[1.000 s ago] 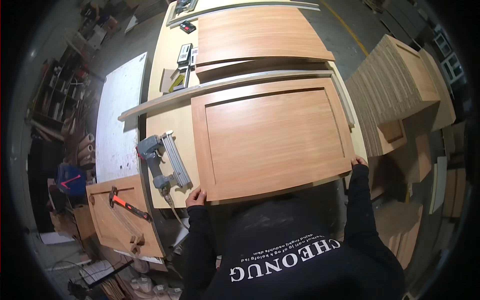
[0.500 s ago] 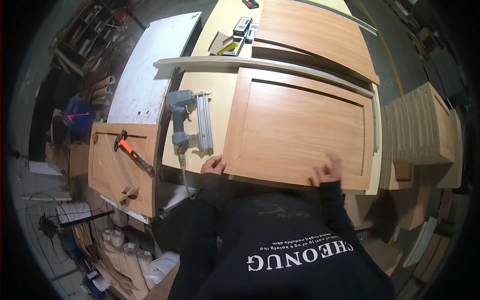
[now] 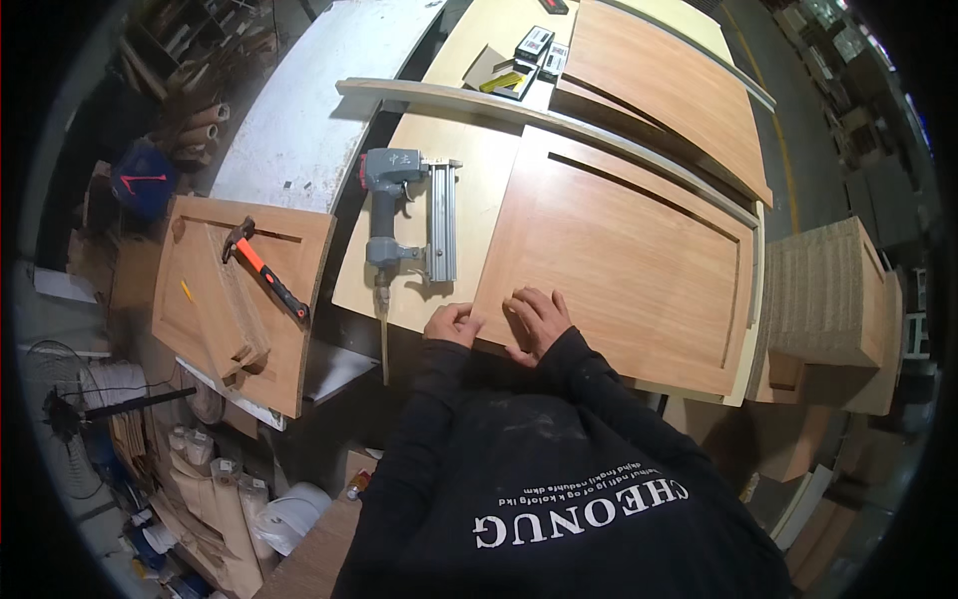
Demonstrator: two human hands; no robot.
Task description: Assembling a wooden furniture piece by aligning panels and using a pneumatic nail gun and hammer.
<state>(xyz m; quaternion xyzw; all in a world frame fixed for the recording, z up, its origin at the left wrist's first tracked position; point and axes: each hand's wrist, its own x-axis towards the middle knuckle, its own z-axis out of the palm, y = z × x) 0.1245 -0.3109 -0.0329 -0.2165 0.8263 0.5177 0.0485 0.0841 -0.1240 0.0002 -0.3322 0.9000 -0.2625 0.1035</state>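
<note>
A framed wooden cabinet door [image 3: 629, 260] lies flat on the pale worktable, its long near edge toward me. At its near left corner my left hand [image 3: 454, 324] is closed, thumb and fingers pinching the edge. Close beside it, my right hand [image 3: 540, 321] rests with fingers spread on the door's near frame strip, the thumb down by the edge. A grey pneumatic nail gun [image 3: 399, 215] lies left of the door, its hose [image 3: 385, 349] hanging over the table's near edge.
Behind the door runs a long wooden strip [image 3: 449, 97]; another wooden panel [image 3: 659, 80] lies beyond. Small boxes [image 3: 534, 42] stand at the back. On the left, a hammer [image 3: 264, 270] lies on a second door [image 3: 185, 319]. Stacked boards [image 3: 813, 295] stand at right.
My right hand has moved left along the near edge, from the door's right part to beside my left hand. The left hand stays at the corner. The view has shifted a little.
</note>
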